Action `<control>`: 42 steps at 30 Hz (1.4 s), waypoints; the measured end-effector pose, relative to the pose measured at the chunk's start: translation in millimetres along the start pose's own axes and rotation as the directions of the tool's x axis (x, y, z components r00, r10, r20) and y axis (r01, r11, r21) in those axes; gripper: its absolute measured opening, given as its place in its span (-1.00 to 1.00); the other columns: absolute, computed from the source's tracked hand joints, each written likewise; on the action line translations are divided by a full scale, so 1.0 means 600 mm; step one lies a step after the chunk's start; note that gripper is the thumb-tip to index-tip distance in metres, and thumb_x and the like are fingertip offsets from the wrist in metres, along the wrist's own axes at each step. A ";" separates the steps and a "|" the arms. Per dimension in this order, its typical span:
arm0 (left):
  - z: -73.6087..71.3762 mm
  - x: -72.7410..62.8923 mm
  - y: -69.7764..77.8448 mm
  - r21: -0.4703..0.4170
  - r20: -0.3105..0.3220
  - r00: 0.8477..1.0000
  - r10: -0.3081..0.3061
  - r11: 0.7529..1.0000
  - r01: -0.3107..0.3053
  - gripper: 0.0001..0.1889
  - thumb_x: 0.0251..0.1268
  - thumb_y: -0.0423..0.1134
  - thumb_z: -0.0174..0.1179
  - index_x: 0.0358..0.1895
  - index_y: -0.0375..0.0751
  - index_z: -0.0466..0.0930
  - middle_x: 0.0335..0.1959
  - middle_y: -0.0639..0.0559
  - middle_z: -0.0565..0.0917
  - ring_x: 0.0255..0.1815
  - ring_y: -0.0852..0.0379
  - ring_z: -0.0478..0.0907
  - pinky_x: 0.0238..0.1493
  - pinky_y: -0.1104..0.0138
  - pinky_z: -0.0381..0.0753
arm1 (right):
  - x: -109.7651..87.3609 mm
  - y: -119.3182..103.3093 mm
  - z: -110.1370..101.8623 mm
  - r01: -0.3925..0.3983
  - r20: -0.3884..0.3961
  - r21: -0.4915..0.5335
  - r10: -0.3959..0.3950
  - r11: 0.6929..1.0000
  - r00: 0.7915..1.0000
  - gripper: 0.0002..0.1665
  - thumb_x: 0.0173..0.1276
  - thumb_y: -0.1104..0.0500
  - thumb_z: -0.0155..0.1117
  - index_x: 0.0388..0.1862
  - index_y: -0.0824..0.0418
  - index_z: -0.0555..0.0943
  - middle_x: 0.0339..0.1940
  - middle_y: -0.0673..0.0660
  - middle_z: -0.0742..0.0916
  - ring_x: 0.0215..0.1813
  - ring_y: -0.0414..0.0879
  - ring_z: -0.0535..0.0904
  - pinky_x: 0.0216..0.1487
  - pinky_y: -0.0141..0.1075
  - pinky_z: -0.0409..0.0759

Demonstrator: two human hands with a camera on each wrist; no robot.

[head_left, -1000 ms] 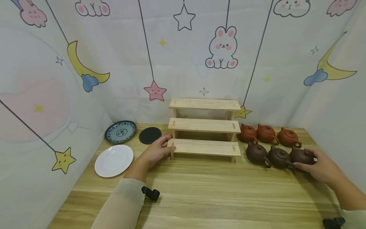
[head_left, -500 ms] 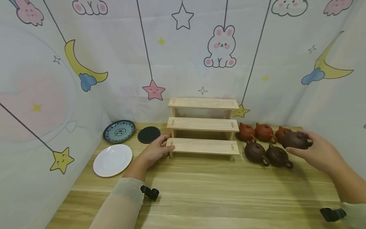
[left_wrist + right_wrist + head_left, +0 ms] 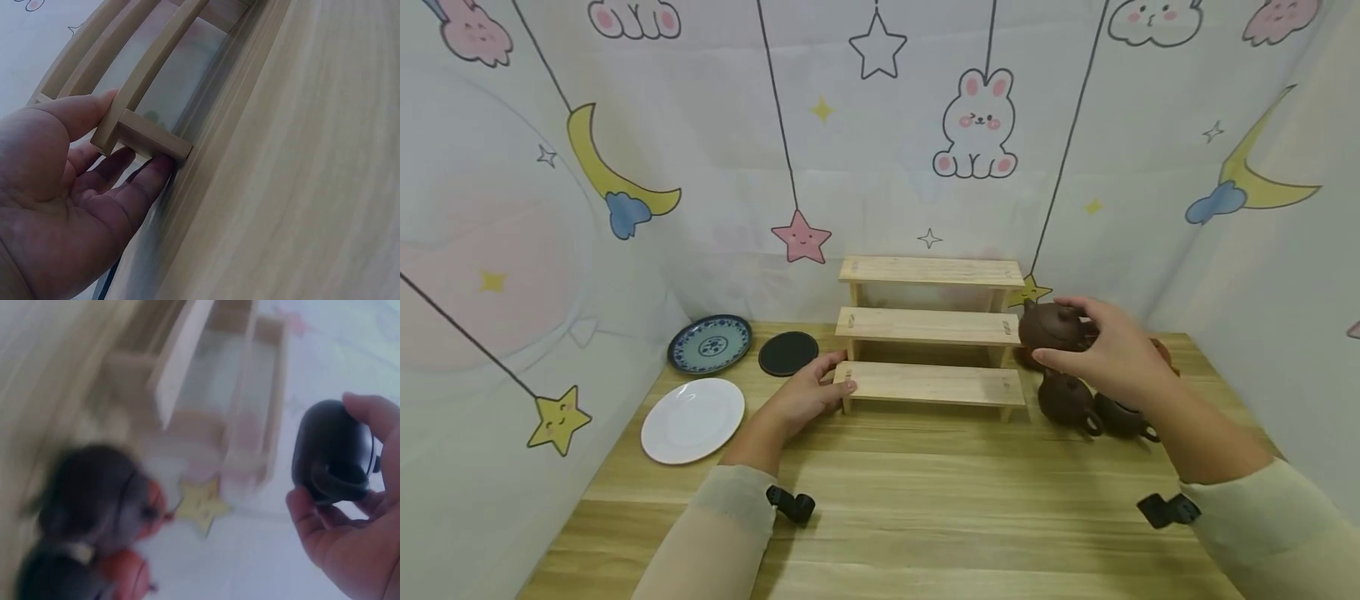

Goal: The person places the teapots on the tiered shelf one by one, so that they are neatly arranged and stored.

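Note:
My right hand [image 3: 1116,354] holds a dark brown teapot [image 3: 1051,327] raised beside the right end of the wooden three-tier shelf [image 3: 928,325]. In the right wrist view the teapot [image 3: 334,453] sits between thumb and fingers, its handle toward the palm. My left hand [image 3: 801,393] grips the left end of the lowest tier. The left wrist view shows the thumb on top of the board [image 3: 147,69] and the fingers around the end leg [image 3: 153,134]. Two more dark brown teapots [image 3: 1066,404] stand on the table under the right hand. Reddish teapots [image 3: 128,575] behind are mostly hidden.
Left of the shelf lie a black round coaster [image 3: 787,353], a blue patterned plate [image 3: 710,344] and a white plate [image 3: 692,421]. A printed curtain [image 3: 715,192] hangs close behind the shelf. The wooden table [image 3: 887,500] extends toward the front.
My right hand has lifted the dark brown teapot from the right end of the front row and carried it left to the shelf's right end. The left hand keeps its grip.

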State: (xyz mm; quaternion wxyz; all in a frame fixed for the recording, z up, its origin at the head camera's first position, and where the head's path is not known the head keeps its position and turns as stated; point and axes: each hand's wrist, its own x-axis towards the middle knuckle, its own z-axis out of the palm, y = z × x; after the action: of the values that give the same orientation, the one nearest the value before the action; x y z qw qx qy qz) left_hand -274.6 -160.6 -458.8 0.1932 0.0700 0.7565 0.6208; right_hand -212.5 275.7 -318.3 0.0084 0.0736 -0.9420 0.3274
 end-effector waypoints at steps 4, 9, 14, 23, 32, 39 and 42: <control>0.000 -0.001 0.001 0.002 -0.006 1.000 -0.006 1.000 0.006 -0.18 0.61 -0.23 0.26 0.76 -0.09 0.02 0.78 -0.13 0.10 0.70 -0.19 0.29 0.52 -0.01 0.52 | 0.033 -0.042 0.024 0.035 0.002 0.041 -0.035 0.999 0.999 0.18 0.28 -0.38 0.55 0.72 0.02 0.25 0.52 0.29 0.54 0.48 0.29 0.52 0.25 0.23 0.64; 0.000 -0.001 -0.001 0.002 -0.009 1.000 -0.004 1.000 0.004 -0.19 0.60 -0.23 0.27 0.75 -0.07 0.05 0.76 -0.14 0.16 0.68 -0.18 0.33 0.51 0.00 0.54 | 0.092 -0.086 0.046 0.037 0.008 0.063 -0.038 0.997 0.999 0.13 0.26 -0.36 0.57 0.69 -0.07 0.31 0.52 0.22 0.55 0.46 0.22 0.52 0.30 0.18 0.60; 0.000 0.001 -0.002 -0.005 -0.007 1.000 -0.006 1.000 0.006 -0.20 0.60 -0.23 0.28 0.75 -0.06 0.07 0.74 -0.15 0.19 0.66 -0.18 0.36 0.51 0.01 0.54 | 0.156 -0.120 0.062 0.021 0.025 0.126 -0.025 0.992 0.999 0.05 0.27 -0.25 0.60 0.64 -0.05 0.35 0.51 0.17 0.54 0.39 0.16 0.53 0.33 0.11 0.58; -0.001 0.004 -0.003 0.000 -0.010 1.000 -0.010 1.000 0.010 -0.18 0.59 -0.23 0.28 0.75 -0.06 0.06 0.74 -0.14 0.19 0.65 -0.16 0.37 0.40 0.13 0.61 | 0.246 -0.180 0.088 0.086 0.007 0.153 -0.088 0.985 0.996 -0.03 0.27 -0.10 0.62 0.59 0.09 0.44 0.49 0.20 0.57 0.39 0.13 0.53 0.44 0.07 0.53; -0.001 0.002 -0.003 0.000 -0.014 1.000 -0.016 1.000 0.016 -0.17 0.59 -0.22 0.29 0.76 -0.07 0.04 0.76 -0.13 0.16 0.67 -0.17 0.35 0.48 0.03 0.57 | 0.292 -0.204 0.128 0.152 0.019 0.169 -0.158 0.974 0.987 -0.09 0.29 -0.07 0.61 0.55 0.13 0.49 0.38 0.19 0.62 0.28 0.10 0.58 0.36 0.02 0.59; -0.002 0.003 -0.003 0.007 -0.015 1.000 -0.019 1.000 0.019 -0.17 0.59 -0.22 0.28 0.76 -0.06 0.04 0.76 -0.12 0.16 0.66 -0.16 0.36 0.41 0.13 0.61 | 0.307 -0.209 0.148 0.125 -0.005 0.130 -0.125 0.984 0.992 -0.13 0.29 -0.09 0.60 0.52 0.12 0.51 0.41 0.20 0.63 0.31 0.12 0.57 0.41 0.02 0.56; -0.002 0.005 -0.003 0.010 -0.012 1.000 -0.015 1.000 0.015 -0.17 0.60 -0.21 0.28 0.76 -0.05 0.03 0.75 -0.12 0.17 0.66 -0.16 0.36 0.42 0.12 0.60 | 0.306 -0.210 0.150 0.108 -0.025 0.126 -0.106 0.986 0.994 -0.10 0.31 -0.13 0.59 0.55 0.10 0.49 0.43 0.18 0.63 0.35 0.11 0.57 0.44 0.02 0.55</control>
State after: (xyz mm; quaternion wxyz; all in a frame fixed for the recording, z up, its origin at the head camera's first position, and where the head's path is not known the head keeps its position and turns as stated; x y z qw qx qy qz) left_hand -277.7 -161.2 -461.0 0.1929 0.0616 0.7612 0.6160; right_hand -372.9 98.1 -300.0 0.0298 0.1215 -0.9138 0.3864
